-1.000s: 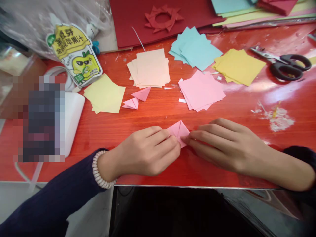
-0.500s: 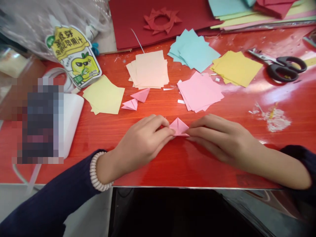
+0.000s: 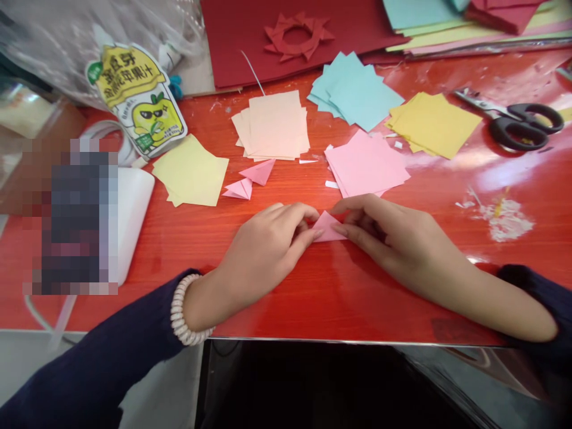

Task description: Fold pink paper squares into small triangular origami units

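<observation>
A small pink folded paper triangle (image 3: 328, 226) is held just above or on the red table, its point facing away from me. My left hand (image 3: 272, 244) pinches its left corner between thumb and fingers. On the right side, my right hand (image 3: 393, 241) grips it with the thumb on the near face and the index finger at the top edge. The face towards me looks plain, with no slit showing. Two folded pink pieces (image 3: 259, 173) lie beyond my left hand. A stack of pink paper squares (image 3: 366, 164) sits just beyond my right hand.
Paper stacks in pale yellow (image 3: 192, 171), peach (image 3: 277, 125), light blue (image 3: 361, 92) and yellow (image 3: 440, 125) lie across the table. Black-handled scissors (image 3: 513, 119) rest at right, near paper scraps (image 3: 509, 220). A red folded ring (image 3: 298, 37) lies at the back. A snack pouch (image 3: 143, 104) stands left.
The pink triangle has turned from a face with a centre slit to a plain face. My right fingers have shifted from lying flat along its side to a thumb-and-index pinch.
</observation>
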A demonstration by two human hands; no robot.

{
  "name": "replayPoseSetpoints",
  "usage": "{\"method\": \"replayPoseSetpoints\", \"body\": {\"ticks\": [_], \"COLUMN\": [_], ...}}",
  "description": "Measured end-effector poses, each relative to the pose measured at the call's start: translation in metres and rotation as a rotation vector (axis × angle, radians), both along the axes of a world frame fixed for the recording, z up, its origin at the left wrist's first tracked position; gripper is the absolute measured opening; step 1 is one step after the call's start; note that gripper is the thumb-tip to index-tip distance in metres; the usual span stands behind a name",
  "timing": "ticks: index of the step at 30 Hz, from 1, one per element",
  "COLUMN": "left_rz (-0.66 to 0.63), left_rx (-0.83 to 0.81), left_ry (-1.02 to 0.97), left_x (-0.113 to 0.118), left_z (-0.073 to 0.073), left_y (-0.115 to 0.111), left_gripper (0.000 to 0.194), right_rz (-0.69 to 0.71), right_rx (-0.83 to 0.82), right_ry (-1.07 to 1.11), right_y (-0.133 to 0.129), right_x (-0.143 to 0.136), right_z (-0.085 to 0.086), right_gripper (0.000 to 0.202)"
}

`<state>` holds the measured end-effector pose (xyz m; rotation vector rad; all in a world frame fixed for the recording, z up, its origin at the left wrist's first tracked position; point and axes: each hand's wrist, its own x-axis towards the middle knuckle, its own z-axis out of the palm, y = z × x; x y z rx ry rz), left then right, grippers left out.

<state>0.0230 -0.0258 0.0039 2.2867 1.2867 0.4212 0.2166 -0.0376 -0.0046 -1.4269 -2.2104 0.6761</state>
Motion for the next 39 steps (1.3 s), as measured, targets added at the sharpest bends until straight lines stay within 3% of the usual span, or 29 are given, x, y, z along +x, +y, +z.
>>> {"method": "replayPoseSetpoints", "body": {"ticks": [13, 23, 27, 32, 39], "left_rz": [-0.077, -0.128, -0.074, -0.034, 0.006], "left_rx": [0.181, -0.009, -0.122, -0.208, -0.179], "left_ry": [0.167, -0.091, -0.289, -0.390, -0.438], "left_x": [0.004, 0.001, 0.000, 0.003, 0.011], "left_z": [-0.006, 0.002, 0.001, 0.005, 0.006], "left_y": [-0.001, 0.005, 0.007, 0.009, 0.006], "left_gripper": [0.033, 0.003, 0.013, 0.019, 0.020], "right_rz": [-0.018, 0.082, 0.159, 0.098, 0.144], "right_rx": [0.084, 0.103, 0.033, -0.040, -0.531], "right_ry": [-0.080, -0.016, 0.103, 0.162, 0.446], "right_y": [-0.001, 0.001, 0.002, 0.003, 0.005], "right_x": [-0.003, 0.003, 0.005, 0.007, 0.011], "right_z": [-0.001, -0.003, 0.001, 0.005, 0.016], "right_gripper": [0.031, 0.020, 0.012, 0.017, 0.026]}}
